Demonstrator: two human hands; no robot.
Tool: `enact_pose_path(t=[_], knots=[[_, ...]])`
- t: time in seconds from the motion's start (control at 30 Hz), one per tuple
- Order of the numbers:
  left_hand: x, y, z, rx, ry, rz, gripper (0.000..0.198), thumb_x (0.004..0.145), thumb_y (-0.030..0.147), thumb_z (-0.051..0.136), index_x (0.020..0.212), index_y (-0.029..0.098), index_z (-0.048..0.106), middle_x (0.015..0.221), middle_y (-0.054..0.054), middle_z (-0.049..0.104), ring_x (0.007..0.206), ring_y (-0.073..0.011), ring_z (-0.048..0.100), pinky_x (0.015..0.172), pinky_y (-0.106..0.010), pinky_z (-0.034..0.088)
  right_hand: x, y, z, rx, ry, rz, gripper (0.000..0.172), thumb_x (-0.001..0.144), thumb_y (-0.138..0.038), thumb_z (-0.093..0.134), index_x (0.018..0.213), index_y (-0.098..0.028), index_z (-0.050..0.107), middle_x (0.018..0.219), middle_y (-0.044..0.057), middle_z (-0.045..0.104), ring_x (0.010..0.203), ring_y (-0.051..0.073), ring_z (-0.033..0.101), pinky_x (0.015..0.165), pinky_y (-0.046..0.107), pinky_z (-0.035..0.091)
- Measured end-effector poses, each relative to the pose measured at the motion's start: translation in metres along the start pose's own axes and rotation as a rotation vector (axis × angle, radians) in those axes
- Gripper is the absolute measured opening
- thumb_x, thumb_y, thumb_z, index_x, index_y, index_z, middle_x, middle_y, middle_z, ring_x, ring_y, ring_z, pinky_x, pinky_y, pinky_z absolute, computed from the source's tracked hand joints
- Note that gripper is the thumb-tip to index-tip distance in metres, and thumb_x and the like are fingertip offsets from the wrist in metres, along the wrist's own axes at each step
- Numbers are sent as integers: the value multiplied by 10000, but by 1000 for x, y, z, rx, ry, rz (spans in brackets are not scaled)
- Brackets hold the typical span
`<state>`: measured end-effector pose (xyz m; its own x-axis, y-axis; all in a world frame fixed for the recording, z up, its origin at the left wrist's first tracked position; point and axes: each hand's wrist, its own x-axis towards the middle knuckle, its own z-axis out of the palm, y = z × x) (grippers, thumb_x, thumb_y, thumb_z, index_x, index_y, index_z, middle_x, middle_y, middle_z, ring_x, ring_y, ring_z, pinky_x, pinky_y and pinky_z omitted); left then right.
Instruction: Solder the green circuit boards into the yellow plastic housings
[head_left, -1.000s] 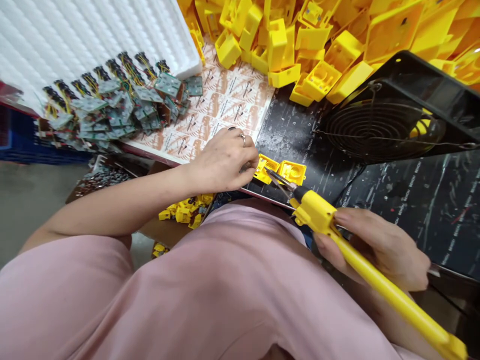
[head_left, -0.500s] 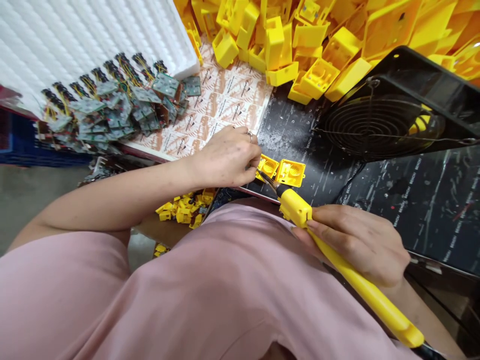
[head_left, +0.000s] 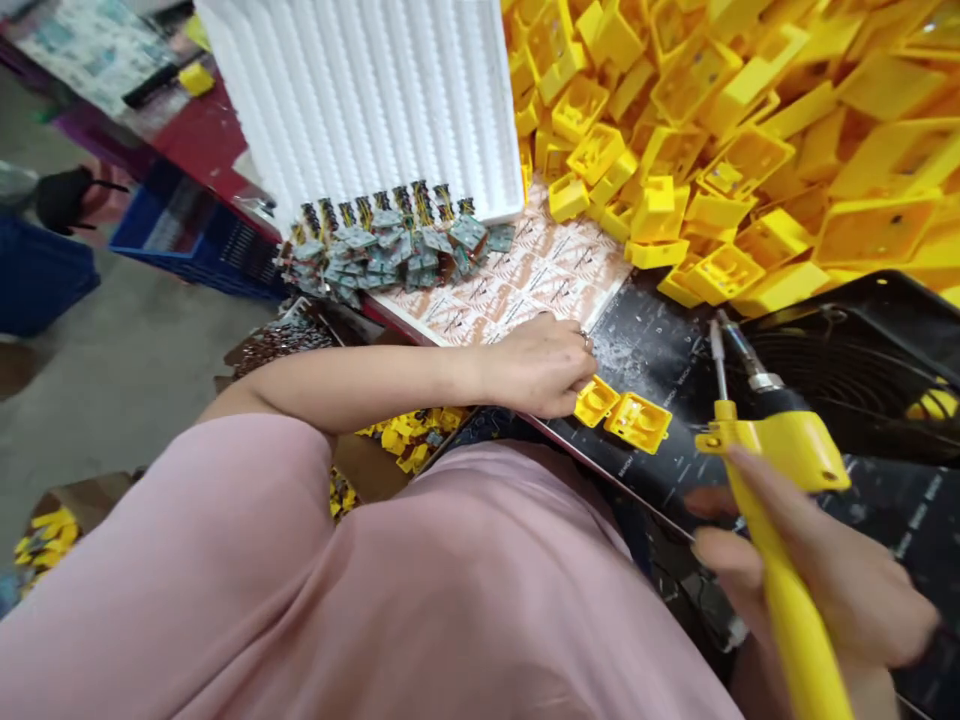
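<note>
My left hand point(head_left: 541, 366) lies on the bench edge, its fingers closed at the side of a small open yellow plastic case point(head_left: 596, 400). Exactly what the fingertips pinch is partly hidden. A second open yellow case point(head_left: 638, 422) sits beside the first on the black surface. In my right hand point(head_left: 847, 560), slightly blurred, is a yellow soldering gun point(head_left: 787, 450) gripped by its handle. Its metal tip and a thin nozzle point up and away, to the right of both cases and apart from them.
A black fan point(head_left: 847, 350) stands at the right, behind the soldering gun. Yellow plastic housings point(head_left: 675, 130) are heaped at the back. Wired circuit boards point(head_left: 390, 250) lie against a white foam sheet point(head_left: 360, 100). A blue crate point(head_left: 187, 230) is at the left.
The soldering gun has moved from the left case up and to the right, its tip now away from the case. My left hand stays at the case while the view has shifted.
</note>
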<state>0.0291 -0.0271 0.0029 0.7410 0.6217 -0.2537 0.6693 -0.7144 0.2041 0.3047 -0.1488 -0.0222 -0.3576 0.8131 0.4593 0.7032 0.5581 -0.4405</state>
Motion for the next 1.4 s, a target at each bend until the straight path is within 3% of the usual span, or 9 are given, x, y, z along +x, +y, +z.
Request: enact_pose_path(t=[0.13, 0.3, 0.47, 0.57, 0.73, 0.87, 1.03, 1.13, 1.4], knots=[[-8, -17, -2, -55, 151, 3, 239, 959, 305, 604, 1049, 186, 791, 1020, -84, 801, 983, -258, 710, 825, -382, 484, 24, 8, 18, -150, -47, -209, 199, 1024, -240, 718, 1220, -206, 730, 816, 9, 738, 653, 149, 689, 714, 262, 542], [-42, -101, -27, 172, 439, -345, 255, 908, 196, 562, 999, 183, 800, 1119, -107, 774, 1198, -343, 649, 1010, -503, 471, 27, 22, 35, -105, -53, -195, 355, 1038, -364, 702, 1357, -223, 639, 997, 50, 774, 859, 242, 759, 799, 376, 631], [-62, -183, -43, 225, 273, -509, 426, 776, 159, 742, 1186, 258, 798, 1315, -49, 753, 1303, -337, 560, 1164, -578, 396, 39, 28, 37, -185, 7, -178, 429, 991, -239, 764, 1392, -232, 611, 1009, 44, 769, 825, 222, 752, 798, 350, 632], [-60, -203, -43, 244, 244, -500, 214, 865, 234, 735, 1061, 267, 815, 1270, 11, 775, 1225, -251, 558, 1164, -520, 415, 61, 27, 44, -250, 13, -141, 462, 989, -248, 767, 1418, -273, 600, 1013, 58, 763, 859, 249, 761, 861, 378, 643], [-59, -221, -52, -225, 733, -490, 122, 871, 294, 717, 883, 264, 834, 807, 40, 759, 772, -139, 641, 779, -309, 509, 80, 27, 60, -158, -148, -138, 424, 1030, -282, 688, 1440, -275, 582, 1104, 75, 768, 1011, 280, 777, 916, 430, 660], [-54, -194, -61, -548, 1061, -372, 109, 851, 306, 757, 858, 209, 807, 832, 35, 776, 765, -114, 720, 703, -262, 508, 80, 24, 59, -54, -194, -71, 442, 1027, -253, 684, 1450, -288, 561, 1196, 83, 764, 1078, 276, 776, 984, 457, 650], [-36, -102, -59, -746, 472, -265, 130, 861, 278, 681, 801, 177, 738, 659, 18, 689, 600, -93, 626, 598, -224, 475, 75, 5, 47, 30, -204, -57, 464, 1005, -197, 697, 1435, -291, 551, 1274, 82, 768, 1147, 267, 773, 1003, 435, 650], [-21, -63, -42, -759, 139, -151, 149, 850, 243, 619, 767, 175, 723, 557, 54, 614, 527, -79, 553, 571, -197, 414, 70, -11, 46, 73, 7, -6, 554, 946, -177, 786, 1420, -309, 533, 1313, 76, 765, 1174, 266, 772, 1037, 444, 647], [-19, -39, -21, -706, 167, 81, 262, 892, 296, 577, 996, 234, 808, 749, 9, 753, 675, -129, 680, 654, -232, 495, 76, -26, 55, 137, 77, 7, 352, 989, -220, 764, 1296, -323, 627, 1122, 6, 806, 1021, 208, 817, 950, 347, 671]])
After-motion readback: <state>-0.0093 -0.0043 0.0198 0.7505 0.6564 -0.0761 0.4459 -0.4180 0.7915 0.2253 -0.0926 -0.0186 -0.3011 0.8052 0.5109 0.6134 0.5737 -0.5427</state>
